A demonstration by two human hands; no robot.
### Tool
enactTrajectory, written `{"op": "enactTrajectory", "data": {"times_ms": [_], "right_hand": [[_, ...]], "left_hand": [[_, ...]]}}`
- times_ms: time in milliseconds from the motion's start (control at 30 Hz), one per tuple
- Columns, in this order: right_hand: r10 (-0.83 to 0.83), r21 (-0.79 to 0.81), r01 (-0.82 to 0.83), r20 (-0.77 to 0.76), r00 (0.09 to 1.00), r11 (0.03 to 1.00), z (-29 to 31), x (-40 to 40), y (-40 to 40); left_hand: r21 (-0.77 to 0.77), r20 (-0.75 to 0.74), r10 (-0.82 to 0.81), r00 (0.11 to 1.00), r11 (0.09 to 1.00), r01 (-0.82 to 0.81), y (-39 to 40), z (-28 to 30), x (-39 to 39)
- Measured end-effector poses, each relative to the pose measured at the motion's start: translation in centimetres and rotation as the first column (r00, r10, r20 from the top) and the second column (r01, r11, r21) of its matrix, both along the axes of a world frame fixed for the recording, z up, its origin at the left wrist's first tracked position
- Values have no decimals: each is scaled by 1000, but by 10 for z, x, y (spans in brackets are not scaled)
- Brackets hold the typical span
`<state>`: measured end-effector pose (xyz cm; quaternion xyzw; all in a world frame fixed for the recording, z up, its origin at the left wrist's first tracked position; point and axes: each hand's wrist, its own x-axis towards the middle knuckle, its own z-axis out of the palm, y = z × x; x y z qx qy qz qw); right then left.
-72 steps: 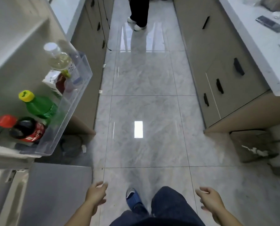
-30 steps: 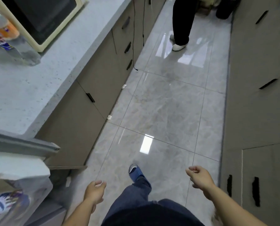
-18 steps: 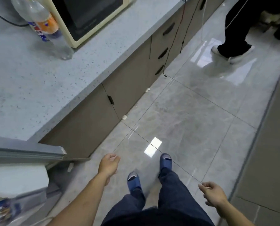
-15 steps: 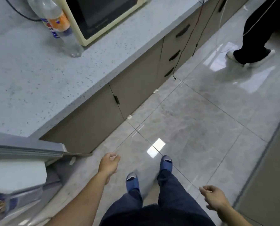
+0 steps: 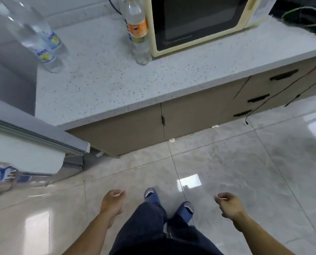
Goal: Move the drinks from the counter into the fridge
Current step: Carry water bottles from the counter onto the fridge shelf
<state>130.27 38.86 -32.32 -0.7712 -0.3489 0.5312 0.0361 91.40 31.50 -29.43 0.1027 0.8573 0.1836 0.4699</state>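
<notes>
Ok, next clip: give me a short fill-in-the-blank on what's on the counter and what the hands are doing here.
1. The orange-label bottle stands right beside the cream ____.
2. The lemon-label bottles on the counter number ____.
3. The left hand and the right hand both hold ____.
4. Both hands hang over the ____, not the counter.

Missing words: microwave; two; nothing; floor
</notes>
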Motion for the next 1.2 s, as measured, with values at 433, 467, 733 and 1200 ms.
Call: {"op": "enactTrajectory", "data": {"times_ms": [433, 467, 733, 1200], "right_hand": [[281, 9, -281, 15, 960, 960, 18, -94, 129], [302, 19, -302, 8, 953, 953, 22, -104, 139], [505, 286, -445, -186, 843, 848, 91, -234, 210], [711, 621, -413, -360, 604, 666, 170, -450, 375]], "left_hand": [[6, 29, 391, 920, 920, -392, 9, -18, -19], [15, 33, 397, 917, 917, -398, 19, -17, -23], [372, 9, 173, 985, 913, -164, 121, 31, -56], [758, -58, 628, 776, 533, -374, 304, 157, -138]]}}
